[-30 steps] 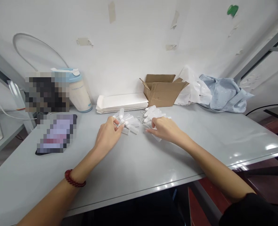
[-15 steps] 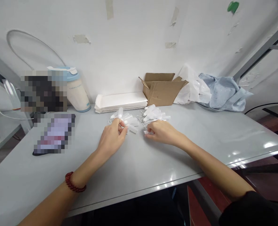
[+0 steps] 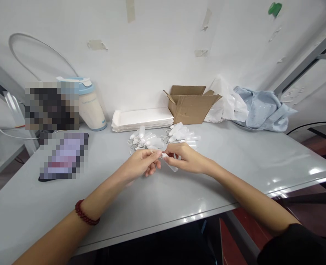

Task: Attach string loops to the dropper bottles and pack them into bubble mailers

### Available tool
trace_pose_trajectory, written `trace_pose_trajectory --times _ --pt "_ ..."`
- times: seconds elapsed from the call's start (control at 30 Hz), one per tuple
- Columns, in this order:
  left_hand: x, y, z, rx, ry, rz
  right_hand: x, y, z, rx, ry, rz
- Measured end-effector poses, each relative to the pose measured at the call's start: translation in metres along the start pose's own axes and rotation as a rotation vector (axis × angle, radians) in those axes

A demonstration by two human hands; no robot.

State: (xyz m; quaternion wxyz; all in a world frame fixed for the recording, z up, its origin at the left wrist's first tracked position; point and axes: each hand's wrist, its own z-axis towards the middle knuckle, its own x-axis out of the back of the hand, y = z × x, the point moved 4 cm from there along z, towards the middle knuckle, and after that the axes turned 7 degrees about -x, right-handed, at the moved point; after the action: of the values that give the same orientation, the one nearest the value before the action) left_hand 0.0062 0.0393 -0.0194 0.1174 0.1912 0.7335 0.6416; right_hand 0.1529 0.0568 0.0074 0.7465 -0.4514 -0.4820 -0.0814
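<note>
In front of the piles, my two hands meet at their fingertips. My right hand (image 3: 186, 156) is closed on a small translucent plastic bottle (image 3: 173, 167), whose white top points up and left. The fingers partly cover it. My left hand (image 3: 143, 161) pinches thumb and forefinger together right beside that white top; what lies between them is too small to make out. Behind my left hand is a pile of similar white-topped bottles (image 3: 151, 140) with thin looped strips. A second pile of bottles (image 3: 179, 133) lies behind my right hand.
A stack of flat white cartons (image 3: 143, 119), an open cardboard box (image 3: 193, 108), a white plastic bag (image 3: 226, 103) and a blue cloth-like bundle (image 3: 262, 110) line the wall. A tumbler (image 3: 91, 108) and a blurred-out phone (image 3: 65, 156) are on the left of the grey table (image 3: 141, 209).
My left hand has moved right and toward me from the left pile. My right hand has come slightly nearer with a bottle from the right pile. Their fingertips now meet.
</note>
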Motion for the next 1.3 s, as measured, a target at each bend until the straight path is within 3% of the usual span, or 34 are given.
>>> trace_pose_trajectory --times 0.43,0.6,0.73,0.97,1.3 --pt "0.023 0.005 0.0 -0.141 0.33 -0.169 0.003 0.01 0.004 -0.088 0.036 -0.022" --pt "0.026 0.003 0.001 -0.143 0.389 -0.134 0.003 0.011 0.004 -0.096 0.029 -0.016" --pt "0.025 0.0 0.001 -0.119 0.374 -0.123 0.002 0.011 0.004 -0.101 0.023 -0.022" --pt "0.013 -0.001 0.0 -0.061 0.243 -0.112 -0.002 0.008 0.002 -0.051 -0.011 -0.034" --pt "0.01 -0.001 0.0 -0.039 0.221 -0.073 -0.003 0.006 0.002 -0.027 -0.018 -0.069"
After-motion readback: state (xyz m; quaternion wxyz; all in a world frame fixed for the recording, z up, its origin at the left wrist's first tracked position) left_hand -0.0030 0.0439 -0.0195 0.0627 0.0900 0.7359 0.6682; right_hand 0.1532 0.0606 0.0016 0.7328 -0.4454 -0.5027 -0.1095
